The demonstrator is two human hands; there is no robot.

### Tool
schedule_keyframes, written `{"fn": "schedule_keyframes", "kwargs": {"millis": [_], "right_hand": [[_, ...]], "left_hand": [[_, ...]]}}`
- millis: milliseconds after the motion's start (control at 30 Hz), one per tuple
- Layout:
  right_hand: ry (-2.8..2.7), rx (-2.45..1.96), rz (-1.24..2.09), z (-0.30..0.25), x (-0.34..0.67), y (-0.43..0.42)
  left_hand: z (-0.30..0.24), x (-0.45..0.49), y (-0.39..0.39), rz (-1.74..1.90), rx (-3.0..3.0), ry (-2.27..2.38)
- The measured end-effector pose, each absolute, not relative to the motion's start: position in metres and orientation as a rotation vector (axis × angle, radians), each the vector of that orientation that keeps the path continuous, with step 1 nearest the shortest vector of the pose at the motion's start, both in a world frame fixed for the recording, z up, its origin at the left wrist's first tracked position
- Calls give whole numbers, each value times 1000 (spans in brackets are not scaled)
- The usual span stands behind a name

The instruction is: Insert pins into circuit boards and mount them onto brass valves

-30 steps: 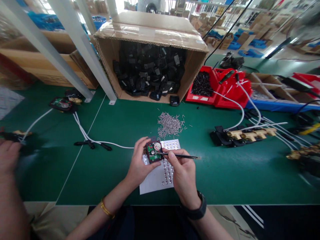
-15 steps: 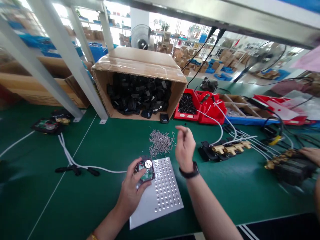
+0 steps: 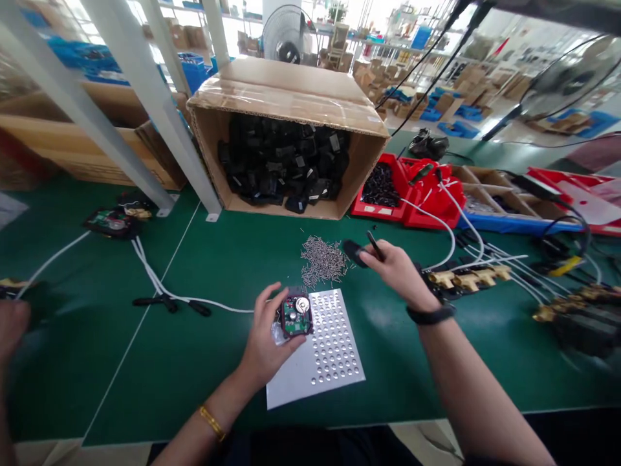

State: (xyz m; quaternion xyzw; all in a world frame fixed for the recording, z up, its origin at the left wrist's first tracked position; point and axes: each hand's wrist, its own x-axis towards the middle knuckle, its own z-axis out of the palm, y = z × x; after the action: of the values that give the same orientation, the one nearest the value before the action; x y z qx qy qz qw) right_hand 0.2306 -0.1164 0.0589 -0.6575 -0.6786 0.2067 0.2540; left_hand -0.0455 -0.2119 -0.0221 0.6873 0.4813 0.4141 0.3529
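My left hand (image 3: 269, 330) is closed around a small black housing with a green circuit board (image 3: 295, 317) and a round silver disc in it, held over the upper part of a white sheet (image 3: 291, 382) bearing rows of shiny round domes. My right hand (image 3: 395, 268) grips a blurred black plastic part (image 3: 355, 253). A thin dark pen-like tool (image 3: 374, 246) also sticks up from its fingers; its kind is unclear. Just left of that part lies a pile of small screws (image 3: 323, 260) on the green table.
Behind the screws, a cardboard box (image 3: 286, 77) on its side holds black parts. Red bins (image 3: 381, 210) stand right of it. Brass fittings with white cables (image 3: 468, 280) lie at right. A blurred hand of another person (image 3: 12, 323) is at the left edge.
The black part lying before the box's opening is gone from there, and my right hand now has a black part. That hand has turned and shifted right. The view has shifted.
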Motion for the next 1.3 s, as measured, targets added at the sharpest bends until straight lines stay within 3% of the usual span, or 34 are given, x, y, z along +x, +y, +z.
{"fn": "schedule_keyframes", "kwargs": {"millis": [133, 200, 300, 467, 600, 733, 867, 933, 1100, 1300], "right_hand": [[-1685, -1649, 1407, 58, 282, -182], [-1648, -1716, 1581, 47, 292, -195], [-1785, -1830, 1335, 28, 286, -196], [-1833, -2106, 429, 18, 249, -209], [-1860, -2413, 218, 13, 222, -239], [-1666, -2182, 421, 6, 212, -244], [-890, -1509, 1373, 7, 193, -233], [-564, -1244, 1633, 7, 175, -229], [-504, -1056, 1698, 0, 142, -224], [-1150, -1122, 1418, 10, 142, -223]], "left_hand": [[-22, -46, -211, 1045, 1802, 1217], [-22, -45, -211, 1041, 1822, 1208], [-23, -43, -212, 999, 1891, 1227], [-29, -42, -212, 906, 1967, 1273], [-23, -40, -210, 934, 1848, 1245], [-2, -30, -211, 836, 1914, 1304], [16, -18, -214, 816, 2096, 1365], [21, -12, -215, 815, 2203, 1363], [27, -7, -213, 723, 2344, 1456], [31, -8, -210, 554, 2368, 1473]]}}
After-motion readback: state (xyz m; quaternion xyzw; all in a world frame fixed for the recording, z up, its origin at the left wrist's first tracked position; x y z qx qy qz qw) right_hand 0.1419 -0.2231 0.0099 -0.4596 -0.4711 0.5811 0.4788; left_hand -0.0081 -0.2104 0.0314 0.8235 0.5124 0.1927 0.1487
